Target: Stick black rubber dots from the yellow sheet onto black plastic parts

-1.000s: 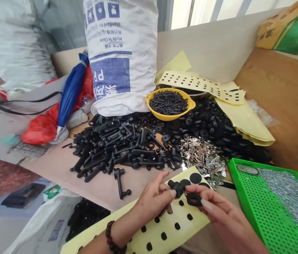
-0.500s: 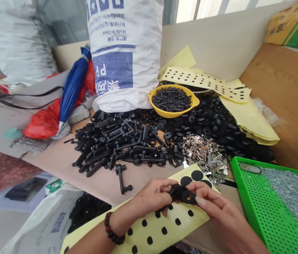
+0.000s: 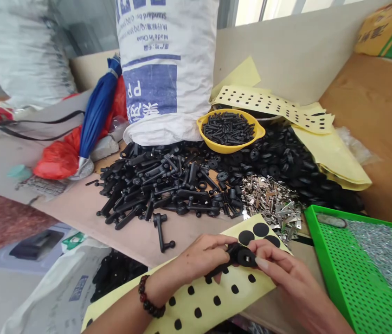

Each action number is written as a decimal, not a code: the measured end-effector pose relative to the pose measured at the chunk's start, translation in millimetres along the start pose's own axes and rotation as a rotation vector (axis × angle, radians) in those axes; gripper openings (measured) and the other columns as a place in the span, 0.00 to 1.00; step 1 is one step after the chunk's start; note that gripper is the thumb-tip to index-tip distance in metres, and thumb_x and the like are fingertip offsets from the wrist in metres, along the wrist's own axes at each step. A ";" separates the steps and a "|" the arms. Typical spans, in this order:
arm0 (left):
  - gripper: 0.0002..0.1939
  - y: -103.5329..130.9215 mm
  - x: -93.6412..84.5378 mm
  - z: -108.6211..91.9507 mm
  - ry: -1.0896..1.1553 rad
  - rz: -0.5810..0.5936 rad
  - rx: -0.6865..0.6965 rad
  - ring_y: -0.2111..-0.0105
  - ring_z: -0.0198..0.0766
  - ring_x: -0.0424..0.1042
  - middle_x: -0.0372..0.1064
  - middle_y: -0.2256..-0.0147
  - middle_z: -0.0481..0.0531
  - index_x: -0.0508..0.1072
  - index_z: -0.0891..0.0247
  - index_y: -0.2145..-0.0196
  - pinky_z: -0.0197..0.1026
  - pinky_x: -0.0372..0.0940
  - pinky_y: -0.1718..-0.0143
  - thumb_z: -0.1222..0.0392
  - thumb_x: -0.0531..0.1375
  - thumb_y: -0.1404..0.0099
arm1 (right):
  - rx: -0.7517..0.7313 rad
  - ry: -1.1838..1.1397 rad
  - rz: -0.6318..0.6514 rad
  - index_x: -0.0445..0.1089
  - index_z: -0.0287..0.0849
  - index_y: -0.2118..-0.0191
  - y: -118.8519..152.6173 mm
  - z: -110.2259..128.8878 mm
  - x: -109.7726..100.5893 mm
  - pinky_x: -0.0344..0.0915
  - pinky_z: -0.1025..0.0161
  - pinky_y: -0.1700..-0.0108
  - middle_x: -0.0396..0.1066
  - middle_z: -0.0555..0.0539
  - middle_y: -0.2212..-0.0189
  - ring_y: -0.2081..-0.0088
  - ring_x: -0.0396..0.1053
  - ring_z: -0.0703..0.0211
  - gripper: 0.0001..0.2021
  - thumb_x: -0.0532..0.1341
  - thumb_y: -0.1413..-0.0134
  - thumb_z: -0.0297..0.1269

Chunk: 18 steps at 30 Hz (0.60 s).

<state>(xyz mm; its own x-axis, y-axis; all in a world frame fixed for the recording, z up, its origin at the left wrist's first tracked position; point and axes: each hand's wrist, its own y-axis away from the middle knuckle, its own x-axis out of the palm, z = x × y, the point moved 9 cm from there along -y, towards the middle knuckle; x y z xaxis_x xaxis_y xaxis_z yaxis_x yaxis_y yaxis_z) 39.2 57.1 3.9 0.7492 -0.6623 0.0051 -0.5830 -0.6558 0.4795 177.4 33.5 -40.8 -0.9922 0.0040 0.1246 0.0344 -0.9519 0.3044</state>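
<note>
Just above a yellow sheet of black stickers [image 3: 196, 297], both my hands meet around black plastic parts. My left hand [image 3: 201, 260], with a beaded bracelet at the wrist, is closed on a black plastic crank handle [image 3: 224, 265], which its fingers partly cover. At the end of that handle is a round black disc [image 3: 242, 258] with a hole, where a bit of shiny metal shows. My right hand [image 3: 282, 266] pinches the disc's right edge between thumb and fingers. A single black crank handle [image 3: 161, 232] lies apart on the table.
Behind are a heap of black crank handles [image 3: 154, 185], a pile of small metal clips [image 3: 268, 199], black round parts [image 3: 286, 162] and a yellow bowl [image 3: 227, 148] of black screw-like pieces. A green tray [image 3: 338, 273] stands right; a white sack [image 3: 196, 60] rises at the back.
The disc has turned slightly in my fingers, and a metallic glint now shows in its hole. Both hands keep their hold; the whole view has shifted a little.
</note>
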 end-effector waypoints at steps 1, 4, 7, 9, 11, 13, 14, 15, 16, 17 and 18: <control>0.19 0.0 -1.0 1.6 0.003 -0.016 -0.007 0.77 0.30 0.61 0.64 0.71 0.47 0.74 0.64 0.56 0.32 0.58 0.77 0.61 0.54 0.44 | 0.001 0.003 0.000 0.68 0.43 0.80 0.2 0.6 0.1 0.59 0.61 0.62 0.68 0.45 0.64 0.60 0.63 0.49 0.18 0.67 0.59 0.54; 0.20 -0.1 -2.8 7.2 0.004 -0.054 -0.025 0.78 0.30 0.62 0.65 0.70 0.48 0.74 0.64 0.53 0.32 0.56 0.77 0.60 0.53 0.42 | -0.011 0.025 0.003 0.67 0.44 0.80 0.6 2.5 0.0 0.59 0.61 0.61 0.68 0.45 0.65 0.60 0.63 0.49 0.19 0.67 0.59 0.55; 0.20 0.8 -2.5 8.0 0.003 -0.063 -0.017 0.79 0.30 0.62 0.66 0.70 0.48 0.73 0.63 0.52 0.32 0.56 0.77 0.59 0.53 0.40 | -0.015 0.057 -0.001 0.68 0.44 0.80 0.7 4.0 -0.3 0.60 0.60 0.61 0.68 0.44 0.65 0.60 0.63 0.48 0.19 0.67 0.59 0.55; 0.19 2.0 -2.5 6.5 0.006 -0.069 -0.013 0.78 0.30 0.62 0.66 0.70 0.48 0.73 0.63 0.53 0.32 0.57 0.77 0.59 0.53 0.40 | -0.018 0.071 -0.010 0.68 0.44 0.80 0.5 6.3 -0.2 0.61 0.60 0.61 0.68 0.44 0.66 0.60 0.64 0.48 0.20 0.67 0.60 0.56; 0.19 3.0 -3.0 5.1 0.006 -0.082 -0.014 0.79 0.30 0.62 0.65 0.72 0.47 0.74 0.64 0.53 0.32 0.56 0.78 0.60 0.53 0.40 | -0.025 0.077 -0.018 0.68 0.44 0.81 0.2 9.3 0.7 0.62 0.60 0.62 0.68 0.44 0.67 0.62 0.64 0.48 0.20 0.67 0.60 0.56; 0.18 3.3 -3.8 4.4 0.007 -0.098 -0.015 0.79 0.30 0.62 0.65 0.72 0.47 0.75 0.63 0.54 0.32 0.56 0.78 0.59 0.53 0.40 | -0.031 0.079 -0.022 0.68 0.44 0.81 -0.1 11.4 1.4 0.62 0.60 0.63 0.68 0.44 0.67 0.62 0.65 0.48 0.20 0.67 0.60 0.56; 0.18 3.0 -4.2 4.4 0.008 -0.104 -0.014 0.79 0.30 0.62 0.65 0.72 0.47 0.75 0.63 0.55 0.31 0.56 0.78 0.59 0.53 0.40 | -0.033 0.084 -0.023 0.68 0.43 0.81 -0.2 11.8 1.4 0.63 0.60 0.63 0.68 0.44 0.67 0.62 0.65 0.48 0.20 0.67 0.60 0.56; 0.18 2.3 -3.9 4.9 0.006 -0.100 -0.015 0.80 0.30 0.62 0.64 0.73 0.46 0.75 0.63 0.55 0.31 0.56 0.79 0.59 0.53 0.40 | -0.036 0.090 -0.024 0.68 0.44 0.81 -0.2 12.0 1.2 0.63 0.60 0.63 0.69 0.44 0.67 0.62 0.65 0.48 0.20 0.67 0.60 0.56; 0.18 1.4 -3.5 5.9 0.003 -0.093 -0.017 0.80 0.30 0.62 0.64 0.73 0.46 0.75 0.63 0.55 0.31 0.56 0.79 0.59 0.53 0.40 | -0.042 0.098 -0.022 0.69 0.44 0.81 -0.1 12.1 1.0 0.63 0.60 0.63 0.69 0.43 0.67 0.62 0.65 0.48 0.20 0.67 0.60 0.56; 0.19 0.2 -3.4 7.1 -0.002 -0.087 -0.021 0.80 0.30 0.62 0.64 0.74 0.46 0.75 0.63 0.54 0.31 0.56 0.79 0.60 0.53 0.40 | -0.047 0.106 -0.018 0.69 0.44 0.81 0.0 12.1 0.9 0.64 0.59 0.63 0.69 0.44 0.67 0.62 0.66 0.48 0.20 0.67 0.60 0.56; 0.19 -1.0 -3.2 8.7 -0.008 -0.077 -0.026 0.81 0.30 0.62 0.64 0.74 0.46 0.74 0.64 0.53 0.31 0.56 0.79 0.60 0.52 0.40 | -0.052 0.114 -0.011 0.69 0.44 0.81 0.0 12.2 1.0 0.64 0.60 0.63 0.69 0.44 0.68 0.62 0.66 0.48 0.19 0.67 0.59 0.56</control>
<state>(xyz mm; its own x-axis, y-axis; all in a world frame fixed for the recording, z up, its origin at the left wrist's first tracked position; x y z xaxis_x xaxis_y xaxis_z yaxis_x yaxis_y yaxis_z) 34.7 56.7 -4.3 0.7887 -0.6135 -0.0400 -0.5155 -0.6953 0.5008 177.9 37.2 -29.1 -0.9998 -0.0173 0.0121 0.0198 -0.9666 0.2554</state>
